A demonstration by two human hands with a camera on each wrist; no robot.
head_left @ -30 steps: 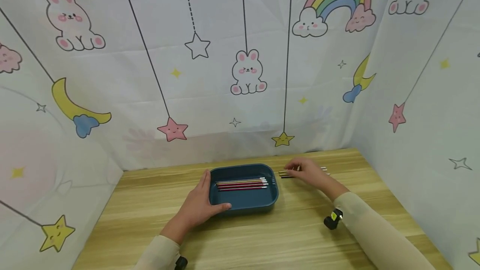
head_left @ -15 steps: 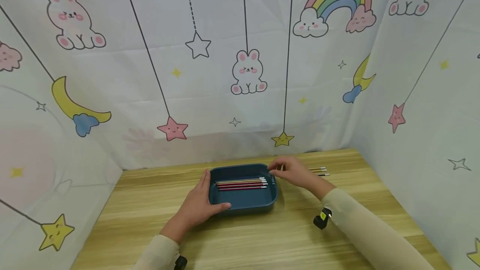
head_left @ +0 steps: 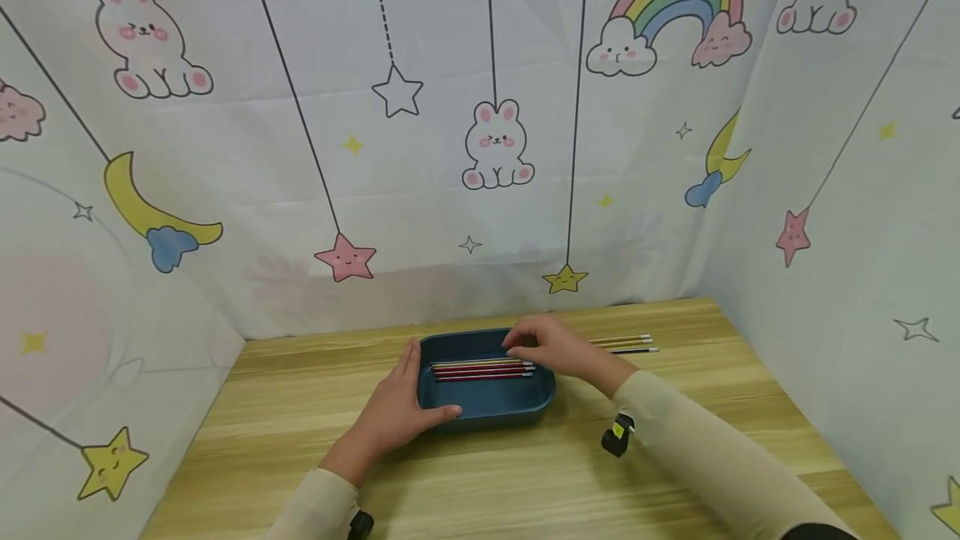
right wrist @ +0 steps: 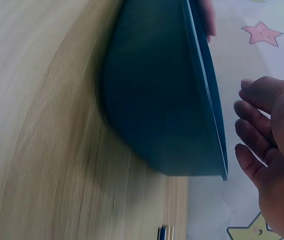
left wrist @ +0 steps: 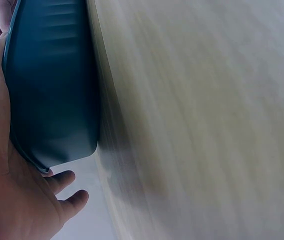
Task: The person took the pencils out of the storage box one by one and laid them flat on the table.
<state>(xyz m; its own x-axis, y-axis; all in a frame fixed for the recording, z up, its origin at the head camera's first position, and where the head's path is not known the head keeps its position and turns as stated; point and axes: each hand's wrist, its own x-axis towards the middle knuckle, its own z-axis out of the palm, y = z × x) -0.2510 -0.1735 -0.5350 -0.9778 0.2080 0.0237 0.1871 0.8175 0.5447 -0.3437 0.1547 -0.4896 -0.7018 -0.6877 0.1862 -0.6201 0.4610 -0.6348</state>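
Observation:
In the head view, a dark blue rectangular tray (head_left: 489, 418) stands on the table, with several red and yellowish pencils (head_left: 480, 369) lying side by side inside, white erasers to the right. My left hand (head_left: 393, 407) rests against the tray's left end, fingers straight along that side and thumb over the front rim; in the left wrist view its palm meets the rim. Over the tray's back right corner hovers my right hand (head_left: 551, 346), fingertips bent downward near the eraser ends. The right wrist view shows nothing between its loosely bent fingers (right wrist: 251, 132).
Right of the tray, partly behind my right hand, lie two yellowish pencils (head_left: 630, 339) and a dark blue pencil (head_left: 636, 350). A white cloth (head_left: 420, 215) printed with rabbits and stars hangs behind the wooden table (head_left: 480, 482) and along both sides.
My right hand has moved left, from over the pencils on the table across the tray's right rim to above the tray. The left hand stays in place.

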